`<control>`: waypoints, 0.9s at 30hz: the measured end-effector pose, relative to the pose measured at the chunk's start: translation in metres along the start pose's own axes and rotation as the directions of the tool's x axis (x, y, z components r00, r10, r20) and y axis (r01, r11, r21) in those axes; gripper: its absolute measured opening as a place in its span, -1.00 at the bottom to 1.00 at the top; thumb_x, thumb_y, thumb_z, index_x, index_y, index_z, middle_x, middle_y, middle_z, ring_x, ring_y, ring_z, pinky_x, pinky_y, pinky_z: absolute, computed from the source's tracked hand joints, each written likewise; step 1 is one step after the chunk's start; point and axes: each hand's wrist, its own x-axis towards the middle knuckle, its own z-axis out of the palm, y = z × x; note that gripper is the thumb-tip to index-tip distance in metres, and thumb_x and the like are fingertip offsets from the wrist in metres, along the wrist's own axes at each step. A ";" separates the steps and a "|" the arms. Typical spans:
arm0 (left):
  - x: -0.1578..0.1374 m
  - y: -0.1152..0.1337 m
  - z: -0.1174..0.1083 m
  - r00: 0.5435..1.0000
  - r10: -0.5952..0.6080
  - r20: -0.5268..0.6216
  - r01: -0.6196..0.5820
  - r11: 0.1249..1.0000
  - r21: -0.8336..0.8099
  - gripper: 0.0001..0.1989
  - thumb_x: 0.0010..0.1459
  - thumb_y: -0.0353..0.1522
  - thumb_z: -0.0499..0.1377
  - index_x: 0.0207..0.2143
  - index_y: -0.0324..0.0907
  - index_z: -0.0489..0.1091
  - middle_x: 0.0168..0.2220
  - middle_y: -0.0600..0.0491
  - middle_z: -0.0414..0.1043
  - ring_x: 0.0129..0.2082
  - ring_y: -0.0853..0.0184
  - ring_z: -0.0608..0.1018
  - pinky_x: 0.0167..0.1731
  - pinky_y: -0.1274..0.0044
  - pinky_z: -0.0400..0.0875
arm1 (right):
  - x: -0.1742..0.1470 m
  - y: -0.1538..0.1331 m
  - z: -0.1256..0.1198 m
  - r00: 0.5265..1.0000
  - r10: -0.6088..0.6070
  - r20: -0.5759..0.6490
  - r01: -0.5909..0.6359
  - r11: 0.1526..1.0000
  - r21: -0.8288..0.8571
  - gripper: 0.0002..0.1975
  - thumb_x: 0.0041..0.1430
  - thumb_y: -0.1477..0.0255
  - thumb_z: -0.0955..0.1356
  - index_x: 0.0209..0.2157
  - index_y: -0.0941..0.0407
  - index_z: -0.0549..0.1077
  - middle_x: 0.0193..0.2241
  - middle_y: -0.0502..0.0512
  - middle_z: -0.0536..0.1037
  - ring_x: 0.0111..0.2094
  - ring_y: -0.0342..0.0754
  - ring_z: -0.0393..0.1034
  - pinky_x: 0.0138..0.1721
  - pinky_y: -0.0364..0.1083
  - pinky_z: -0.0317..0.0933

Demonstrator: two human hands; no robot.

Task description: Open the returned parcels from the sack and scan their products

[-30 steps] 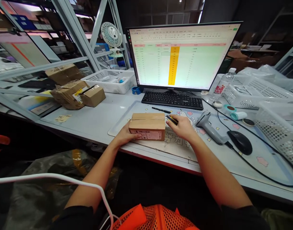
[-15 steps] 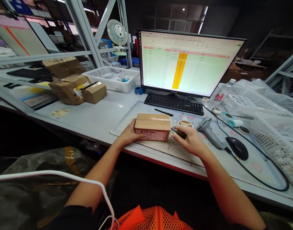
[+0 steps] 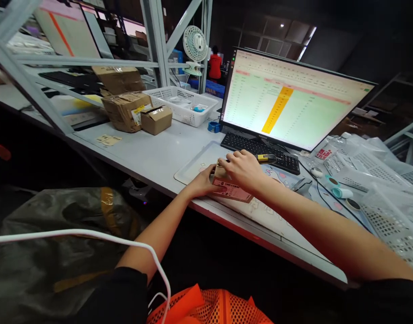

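Note:
A small brown cardboard box with a printed label on its near side rests at the table's front edge. My left hand grips its left end, thumb on the label side. Over the top of the box lies my right hand, fingers bent down at the upper left edge and hiding most of the top. A yellow and black utility knife is held in that same hand, its end pointing right, away from the box. Whether the blade is out I cannot tell.
Behind the box are a keyboard and a monitor. A barcode scanner is partly hidden by my right arm. Cardboard boxes and a white basket stand at the back left; more baskets are at right.
My right hand has moved left from beside the box onto its top, and the knife now points right. The view has turned left. A person in red shows in the background.

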 end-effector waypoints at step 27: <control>0.046 0.064 -0.047 0.972 0.170 0.164 -0.216 0.922 0.322 -0.39 0.19 -0.08 0.29 0.24 -0.12 0.47 0.26 -0.12 0.47 0.24 -0.03 0.49 0.24 0.25 0.37 | -0.166 0.054 0.153 0.838 0.453 0.305 -0.537 0.784 0.311 -0.58 0.43 0.40 0.31 0.24 0.15 0.47 0.22 0.43 0.46 0.21 0.26 0.43 0.08 0.13 0.41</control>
